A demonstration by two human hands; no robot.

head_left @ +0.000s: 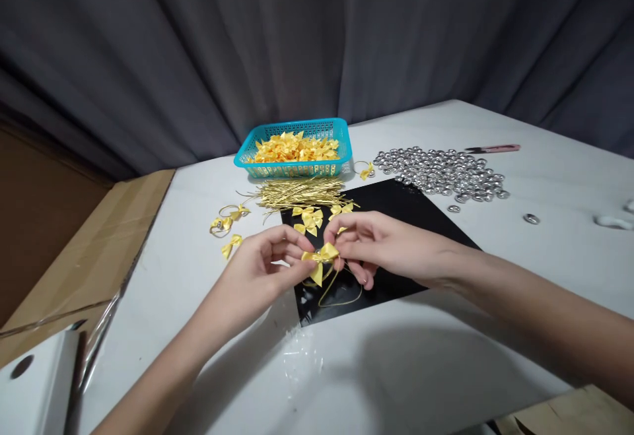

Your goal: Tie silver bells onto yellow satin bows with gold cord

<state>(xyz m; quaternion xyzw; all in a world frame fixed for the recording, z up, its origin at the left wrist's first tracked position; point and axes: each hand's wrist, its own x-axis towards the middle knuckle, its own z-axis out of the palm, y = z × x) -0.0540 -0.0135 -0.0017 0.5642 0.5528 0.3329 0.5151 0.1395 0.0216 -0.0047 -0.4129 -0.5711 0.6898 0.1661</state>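
Note:
Between my two hands is a yellow ribbon bow (321, 260), held above a black sheet (396, 237). My left hand (277, 260) pinches the bow's left loop between thumb and fingertips. The right loop is pinched by my right hand (364, 243). A thin gold cord (344, 301) hangs in a loop below the bow, near the fingers of my right hand. A small shiny piece shows at the bow's top edge, mostly hidden. Several loose yellow bows (309, 218) lie just beyond my hands, beside a bundle of gold cords (300, 193).
A blue basket (292, 169) full of yellow bows stands at the back. Silver oval beads (440, 169) are heaped to the right, with pink-handled snips (495, 149) behind. Looped bows (221, 225) lie at left. Cardboard (99, 243) borders the table's left edge; a curtain (297, 39) hangs behind.

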